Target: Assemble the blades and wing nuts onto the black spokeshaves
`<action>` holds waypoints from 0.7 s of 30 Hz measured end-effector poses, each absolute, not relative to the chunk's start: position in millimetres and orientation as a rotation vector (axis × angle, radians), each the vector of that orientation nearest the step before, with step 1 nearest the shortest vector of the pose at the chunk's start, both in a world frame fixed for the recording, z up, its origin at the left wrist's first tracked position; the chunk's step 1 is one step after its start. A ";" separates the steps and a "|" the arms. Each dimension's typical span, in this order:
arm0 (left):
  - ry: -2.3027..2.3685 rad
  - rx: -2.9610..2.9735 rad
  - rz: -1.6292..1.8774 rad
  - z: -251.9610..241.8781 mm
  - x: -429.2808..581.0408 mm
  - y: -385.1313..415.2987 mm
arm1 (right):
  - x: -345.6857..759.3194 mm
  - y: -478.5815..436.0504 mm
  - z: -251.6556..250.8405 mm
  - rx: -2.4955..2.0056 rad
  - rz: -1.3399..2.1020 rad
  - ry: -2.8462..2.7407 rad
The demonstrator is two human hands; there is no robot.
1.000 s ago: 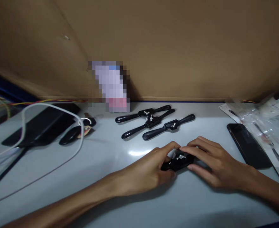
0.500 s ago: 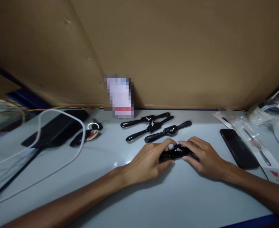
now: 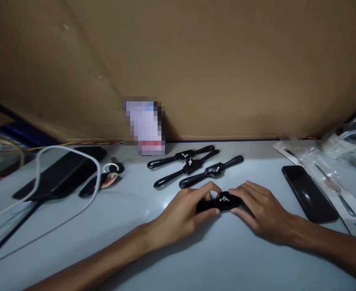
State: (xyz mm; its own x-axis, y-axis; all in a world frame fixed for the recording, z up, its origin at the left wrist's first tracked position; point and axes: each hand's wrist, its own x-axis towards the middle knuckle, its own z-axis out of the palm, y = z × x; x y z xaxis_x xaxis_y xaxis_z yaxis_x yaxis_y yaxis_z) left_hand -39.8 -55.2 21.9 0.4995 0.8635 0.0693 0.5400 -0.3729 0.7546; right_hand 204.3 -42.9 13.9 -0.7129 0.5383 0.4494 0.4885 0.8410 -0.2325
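A black spokeshave (image 3: 225,201) with a silver wing-shaped part in its middle lies level between my hands, low over the table. Its left handle is in the grip of my left hand (image 3: 185,212), thumb in front and index finger curled over the back. My right hand (image 3: 261,212) closes round the other handle, which it mostly hides. Just beyond them, three similar black spokeshaves rest on the table: the nearest spokeshave (image 3: 215,170), a middle spokeshave (image 3: 190,165) and a farther spokeshave (image 3: 184,155). The last two overlap.
At right are a dark phone (image 3: 309,194) and a packaged tool with a dark handle (image 3: 346,204). Left of my hands lie keys (image 3: 105,178), a white cable (image 3: 96,190) and a black flat-topped object (image 3: 59,173). A blurred-out upright item (image 3: 144,125) leans against the brown back panel (image 3: 214,68).
The view has shifted slightly, so the table items sit a little differently in it. Both hands keep hold of the same spokeshave, with little change in grip.
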 end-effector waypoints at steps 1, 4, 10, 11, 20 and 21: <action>1.139 2.058 0.619 22.1 -39.8 -55.0 | 204.2 -43.5 13.8 -0.748 0.125 -2.505; 1.135 2.035 0.623 22.2 -39.5 -55.2 | 204.2 -44.7 13.6 -0.724 0.117 -2.495; 1.138 2.020 0.637 21.4 -37.8 -56.2 | 204.9 -44.0 16.0 -0.702 0.149 -2.488; 1.134 2.010 0.640 21.5 -37.6 -56.2 | 205.0 -43.9 16.4 -0.691 0.154 -2.490; 1.141 2.017 0.664 21.1 -38.1 -56.3 | 208.9 -47.4 17.2 -0.638 0.124 -2.517; 1.138 2.016 0.661 21.0 -38.1 -56.3 | 209.0 -47.4 17.3 -0.613 0.121 -2.523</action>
